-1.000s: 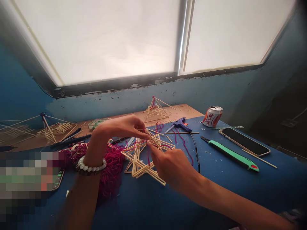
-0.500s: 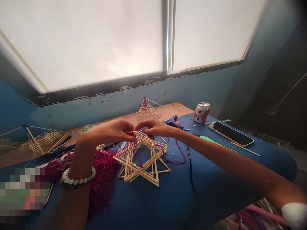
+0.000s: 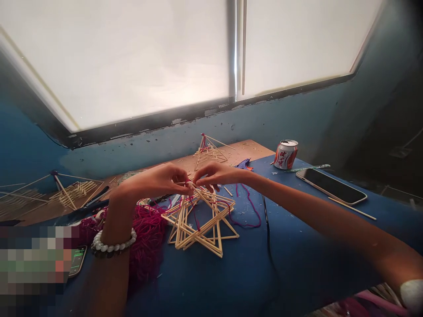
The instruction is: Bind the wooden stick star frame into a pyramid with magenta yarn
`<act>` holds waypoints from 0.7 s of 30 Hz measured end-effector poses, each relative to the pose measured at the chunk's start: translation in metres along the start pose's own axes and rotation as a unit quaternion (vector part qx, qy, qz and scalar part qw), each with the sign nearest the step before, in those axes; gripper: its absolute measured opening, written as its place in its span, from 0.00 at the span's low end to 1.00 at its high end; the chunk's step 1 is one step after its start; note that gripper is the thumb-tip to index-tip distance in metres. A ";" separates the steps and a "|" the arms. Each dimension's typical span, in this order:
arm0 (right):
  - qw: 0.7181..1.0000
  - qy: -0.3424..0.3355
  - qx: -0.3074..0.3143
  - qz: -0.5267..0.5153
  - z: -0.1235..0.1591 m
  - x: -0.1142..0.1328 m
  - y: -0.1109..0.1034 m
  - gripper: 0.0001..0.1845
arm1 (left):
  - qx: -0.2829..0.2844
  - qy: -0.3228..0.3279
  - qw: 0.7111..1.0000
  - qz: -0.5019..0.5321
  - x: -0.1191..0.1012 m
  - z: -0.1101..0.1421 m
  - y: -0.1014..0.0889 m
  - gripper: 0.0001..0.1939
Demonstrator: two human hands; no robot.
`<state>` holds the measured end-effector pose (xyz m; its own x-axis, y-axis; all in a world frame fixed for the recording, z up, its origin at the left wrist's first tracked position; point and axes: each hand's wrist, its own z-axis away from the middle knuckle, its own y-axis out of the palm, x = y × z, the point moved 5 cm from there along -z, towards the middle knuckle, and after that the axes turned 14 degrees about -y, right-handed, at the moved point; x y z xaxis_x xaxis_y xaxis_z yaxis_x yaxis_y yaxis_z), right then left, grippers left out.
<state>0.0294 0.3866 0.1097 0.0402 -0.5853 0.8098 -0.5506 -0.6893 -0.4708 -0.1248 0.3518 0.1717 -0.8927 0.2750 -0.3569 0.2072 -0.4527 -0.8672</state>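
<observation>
A star-shaped frame of thin wooden sticks (image 3: 216, 235) rests on the blue table in front of me, with sticks rising to a peak. My left hand (image 3: 167, 179) pinches stick ends at that peak, where magenta yarn is wound. Close against it, my right hand (image 3: 216, 173) has its thumb and fingers together on the yarn at the tip; the exact pinch is partly hidden. One magenta strand (image 3: 246, 225) loops over the table on the right of the frame. Beside the frame on the left lies a tangled heap of magenta yarn (image 3: 148, 237).
At the back stands a smaller stick pyramid (image 3: 209, 152), left of a blue glue gun (image 3: 243, 164). A drink can (image 3: 286, 155), a phone (image 3: 332, 186) and a loose stick (image 3: 352, 208) are on the right. A black cable (image 3: 266, 224) crosses the table. More stick structures (image 3: 74, 191) stand far left.
The whole view has shifted, so things sit slightly farther right in the picture. Both hands stay at the peak of the frame; the right fingers have shifted slightly.
</observation>
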 end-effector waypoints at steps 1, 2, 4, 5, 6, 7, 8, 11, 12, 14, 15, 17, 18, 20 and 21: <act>1.000 0.002 -0.015 0.004 0.000 0.000 -0.001 0.19 | 0.000 -0.002 1.000 0.002 0.000 0.000 0.000 0.24; 1.000 0.001 -0.028 0.008 0.000 0.001 -0.002 0.19 | -0.002 -0.003 1.000 0.002 0.000 0.001 0.000 0.24; 0.999 -0.006 -0.040 0.012 -0.001 0.002 -0.003 0.19 | -0.006 -0.003 1.000 -0.002 -0.001 0.002 -0.001 0.24; 0.999 -0.012 -0.040 0.010 -0.002 0.004 -0.003 0.18 | -0.008 -0.002 1.000 -0.003 -0.001 0.002 -0.002 0.24; 0.999 -0.016 -0.038 0.006 -0.002 0.005 -0.003 0.17 | -0.007 -0.001 1.000 -0.002 -0.001 0.003 -0.002 0.24; 0.999 -0.018 -0.037 -0.001 -0.003 0.006 -0.002 0.17 | -0.007 -0.001 1.000 0.001 -0.001 0.003 -0.003 0.24; 0.999 -0.020 -0.035 -0.007 -0.003 0.007 -0.001 0.15 | -0.006 -0.001 1.000 0.007 0.000 0.004 -0.004 0.24; 0.999 -0.025 -0.040 -0.012 -0.001 0.011 0.002 0.13 | -0.012 0.003 0.999 0.030 0.002 0.006 -0.008 0.25; 0.998 -0.026 -0.053 -0.007 0.000 0.013 0.003 0.12 | -0.015 0.008 0.999 0.033 0.002 0.007 -0.009 0.25; 0.993 -0.038 -0.107 0.015 0.004 0.015 0.003 0.12 | -0.018 0.015 0.999 0.027 0.003 0.009 -0.010 0.25; 0.988 -0.053 -0.143 0.034 0.006 0.017 0.003 0.10 | -0.019 0.016 1.000 0.020 0.003 0.009 -0.010 0.24; 0.971 -0.093 -0.203 0.086 0.013 0.021 0.005 0.07 | -0.019 0.012 1.000 0.007 0.003 0.009 -0.009 0.23; 0.963 -0.112 -0.215 0.115 0.016 0.022 0.008 0.07 | -0.017 0.010 1.000 0.004 0.003 0.008 -0.008 0.23; 0.955 -0.133 -0.206 0.166 0.020 0.022 0.017 0.09 | -0.008 0.010 1.000 0.004 0.002 0.007 -0.006 0.22; 0.953 -0.139 -0.195 0.187 0.022 0.021 0.021 0.09 | -0.003 0.010 1.000 0.005 0.002 0.006 -0.005 0.22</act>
<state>0.0367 0.3507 0.1091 -0.0305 -0.8870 0.4607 -0.8361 -0.2299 -0.4981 -0.1300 0.3497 0.1772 -0.8828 0.2873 -0.3717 0.2177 -0.4509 -0.8656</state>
